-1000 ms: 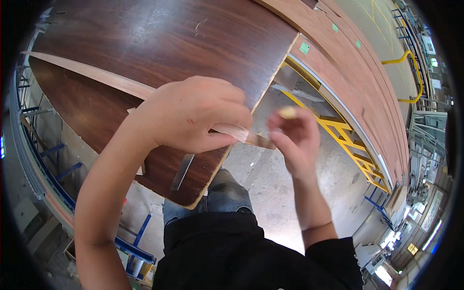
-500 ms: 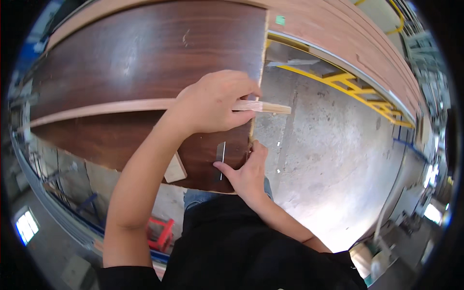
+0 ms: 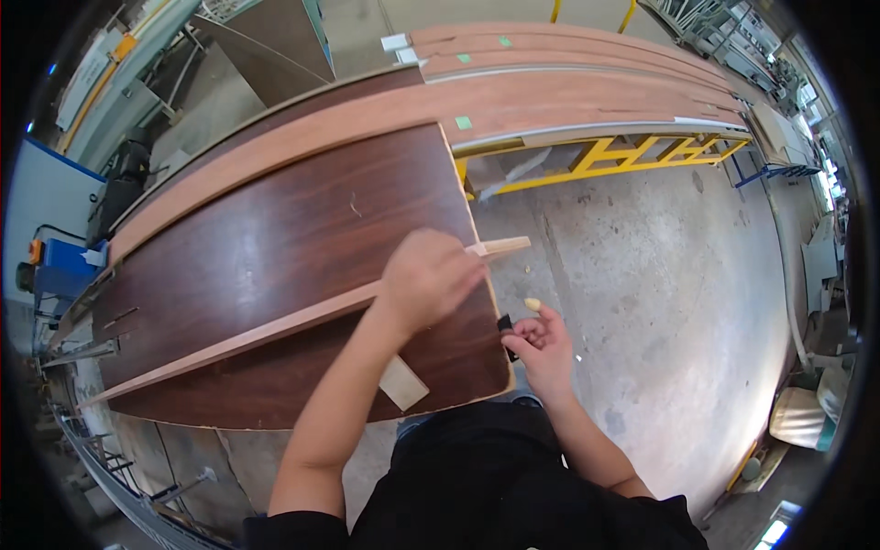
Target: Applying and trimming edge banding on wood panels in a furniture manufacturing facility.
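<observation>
A dark brown wood-grain board (image 3: 302,220) spreads out in front of me. Along it lies a long, pale wooden strip (image 3: 302,316), its right end jutting past the board's edge. My left hand (image 3: 426,280) is over the strip near that end, fingers bent and smeared by motion, so its grip is unclear. Just off the board's right edge, my right hand (image 3: 543,353) pinches a small, flat black blade-like piece (image 3: 508,337). A yellowish lump of soft-looking material (image 3: 532,303) sits on its raised index fingertip. Beside my left forearm, a small pale wooden block (image 3: 401,383) rests on the board.
Behind the board, long reddish-brown planks (image 3: 587,96) with green tags rest on a yellow frame (image 3: 605,156). Concrete floor (image 3: 642,275) stretches to the right. A blue machine or cart (image 3: 69,266) stands at far left.
My right hand has lifted the black piece off the board and moved right past its edge. My left hand now lies lower across the strip. The view has shifted, showing more of the far side.
</observation>
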The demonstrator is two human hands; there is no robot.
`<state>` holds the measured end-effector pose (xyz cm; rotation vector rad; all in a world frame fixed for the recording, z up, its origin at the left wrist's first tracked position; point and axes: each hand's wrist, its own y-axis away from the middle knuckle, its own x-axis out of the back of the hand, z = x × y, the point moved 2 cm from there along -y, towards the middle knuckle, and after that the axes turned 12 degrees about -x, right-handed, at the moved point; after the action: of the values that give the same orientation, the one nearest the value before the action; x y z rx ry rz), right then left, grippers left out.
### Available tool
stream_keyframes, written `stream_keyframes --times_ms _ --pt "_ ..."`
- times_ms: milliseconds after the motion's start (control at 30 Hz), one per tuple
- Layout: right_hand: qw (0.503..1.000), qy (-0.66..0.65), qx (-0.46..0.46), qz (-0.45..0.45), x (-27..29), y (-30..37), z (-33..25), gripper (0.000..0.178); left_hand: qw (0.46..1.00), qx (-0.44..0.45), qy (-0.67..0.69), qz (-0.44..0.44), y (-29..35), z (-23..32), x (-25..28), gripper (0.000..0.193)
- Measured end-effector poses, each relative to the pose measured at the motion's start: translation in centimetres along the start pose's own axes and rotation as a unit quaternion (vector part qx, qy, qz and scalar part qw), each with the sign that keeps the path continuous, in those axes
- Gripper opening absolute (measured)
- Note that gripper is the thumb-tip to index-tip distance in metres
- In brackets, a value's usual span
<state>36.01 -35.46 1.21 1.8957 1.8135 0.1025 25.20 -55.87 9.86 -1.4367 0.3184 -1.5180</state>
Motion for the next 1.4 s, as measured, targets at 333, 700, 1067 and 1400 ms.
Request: stream_keyframes --times_ms 333,700,1067,1400 --pt "0.914 0.28 0.291 -0.016 -8.6 4.6 -4.6 0.051 0.904 0.379 0.19 0.051 5.0 7.5 2.1 0.025" --pt "0.732 0.575 0.365 -0.007 -9.2 5.2 -4.8 0.047 0.795 0.542 0.258 0.091 7.4 8.4 1.1 0.025" --pt "0.922 0.354 0.128 -0.094 -7.5 2.9 -6.4 0.027 0.861 0.368 0.333 0.106 6.5 7.3 1.2 0.009" --pt "0.766 0.55 0.226 -0.247 -6.8 1.3 -5.8 0.027 0.961 0.207 -0.131 0.131 7.0 2.2 8.7 0.025"
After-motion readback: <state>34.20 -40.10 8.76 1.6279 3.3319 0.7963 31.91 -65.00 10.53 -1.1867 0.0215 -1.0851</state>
